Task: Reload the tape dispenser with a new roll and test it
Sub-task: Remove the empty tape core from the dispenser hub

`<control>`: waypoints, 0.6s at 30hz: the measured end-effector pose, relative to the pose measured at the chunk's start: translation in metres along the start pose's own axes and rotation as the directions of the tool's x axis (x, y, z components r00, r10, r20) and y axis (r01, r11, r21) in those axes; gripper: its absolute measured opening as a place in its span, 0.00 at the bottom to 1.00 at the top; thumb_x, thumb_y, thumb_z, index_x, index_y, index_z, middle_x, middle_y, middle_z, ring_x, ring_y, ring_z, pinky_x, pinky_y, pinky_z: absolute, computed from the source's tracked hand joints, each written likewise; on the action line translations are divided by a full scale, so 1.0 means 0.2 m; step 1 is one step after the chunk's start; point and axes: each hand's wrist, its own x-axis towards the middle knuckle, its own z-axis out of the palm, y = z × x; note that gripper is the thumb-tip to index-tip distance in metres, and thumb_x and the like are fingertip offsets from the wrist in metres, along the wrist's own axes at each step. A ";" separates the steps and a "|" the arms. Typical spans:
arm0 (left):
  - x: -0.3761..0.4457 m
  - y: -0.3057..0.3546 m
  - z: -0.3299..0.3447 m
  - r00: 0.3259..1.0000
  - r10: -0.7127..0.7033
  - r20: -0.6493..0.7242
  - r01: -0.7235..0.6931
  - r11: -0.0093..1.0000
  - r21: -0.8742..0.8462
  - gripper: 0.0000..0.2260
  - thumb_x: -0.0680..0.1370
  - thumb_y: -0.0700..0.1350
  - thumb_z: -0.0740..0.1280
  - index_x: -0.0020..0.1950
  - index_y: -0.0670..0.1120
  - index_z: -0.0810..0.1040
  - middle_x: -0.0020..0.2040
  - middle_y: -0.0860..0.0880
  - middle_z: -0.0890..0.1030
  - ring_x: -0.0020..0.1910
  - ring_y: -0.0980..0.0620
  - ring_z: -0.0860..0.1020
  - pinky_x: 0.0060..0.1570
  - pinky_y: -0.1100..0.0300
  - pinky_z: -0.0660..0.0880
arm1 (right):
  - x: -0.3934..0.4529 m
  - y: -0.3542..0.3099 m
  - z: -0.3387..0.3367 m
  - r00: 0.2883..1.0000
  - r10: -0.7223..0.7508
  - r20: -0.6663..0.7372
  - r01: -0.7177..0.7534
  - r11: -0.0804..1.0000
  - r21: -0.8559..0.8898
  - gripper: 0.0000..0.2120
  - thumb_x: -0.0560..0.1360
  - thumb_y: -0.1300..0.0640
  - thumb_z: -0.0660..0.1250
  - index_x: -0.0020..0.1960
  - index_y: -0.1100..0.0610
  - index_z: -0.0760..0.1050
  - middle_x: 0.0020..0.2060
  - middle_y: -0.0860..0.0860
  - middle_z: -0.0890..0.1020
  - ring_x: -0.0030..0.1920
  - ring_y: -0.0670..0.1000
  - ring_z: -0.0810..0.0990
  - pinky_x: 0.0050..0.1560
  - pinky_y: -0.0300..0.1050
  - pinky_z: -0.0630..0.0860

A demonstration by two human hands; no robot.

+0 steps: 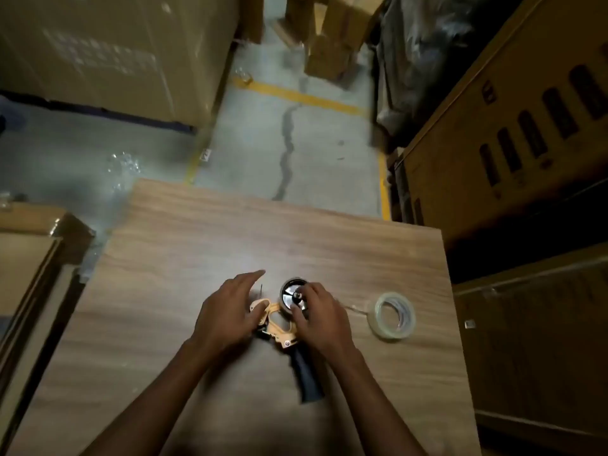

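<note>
A handheld tape dispenser [279, 327] with an orange frame and a dark handle [307, 378] lies flat on the wooden table [197, 258]. Its black spool hub [291, 292] shows bare, with no roll on it. My left hand [227, 314] rests on the dispenser's front end, fingers spread. My right hand [322, 319] presses on the frame, with its fingertips at the hub's centre. A roll of clear tape [394, 315] lies flat to the right of my right hand, apart from the dispenser, a loose tail trailing toward it.
Cardboard boxes stand to the left [29, 258], at the far left [98, 54] and along the right [526, 143]. Beyond the table is a concrete floor [263, 143] with yellow lines. Crumpled clear plastic [123, 162] lies on it.
</note>
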 end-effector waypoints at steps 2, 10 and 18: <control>-0.02 -0.03 0.06 1.000 -0.027 0.012 0.027 0.999 -0.043 0.29 0.78 0.61 0.66 0.79 0.59 0.71 0.75 0.57 0.77 0.72 0.51 0.77 0.62 0.53 0.77 | -0.04 0.03 0.08 1.000 0.011 -0.018 -0.011 1.000 0.008 0.21 0.78 0.46 0.64 0.69 0.50 0.76 0.72 0.49 0.76 0.69 0.57 0.78 0.57 0.53 0.79; -0.08 -0.07 0.25 0.996 -0.074 -0.048 0.071 0.996 -0.059 0.26 0.77 0.62 0.73 0.74 0.59 0.77 0.70 0.59 0.82 0.67 0.55 0.80 0.56 0.55 0.80 | -0.15 0.13 0.29 0.993 0.060 -0.104 -0.039 0.981 0.188 0.40 0.76 0.43 0.70 0.84 0.42 0.58 0.86 0.47 0.55 0.83 0.52 0.60 0.72 0.50 0.71; -0.11 -0.09 0.35 0.990 -0.110 -0.088 0.107 0.993 -0.047 0.29 0.75 0.63 0.70 0.76 0.60 0.75 0.65 0.56 0.83 0.63 0.52 0.81 0.51 0.53 0.81 | -0.15 0.19 0.37 0.998 0.022 -0.056 0.002 0.917 0.398 0.40 0.80 0.45 0.71 0.85 0.40 0.53 0.85 0.35 0.42 0.84 0.41 0.55 0.68 0.42 0.74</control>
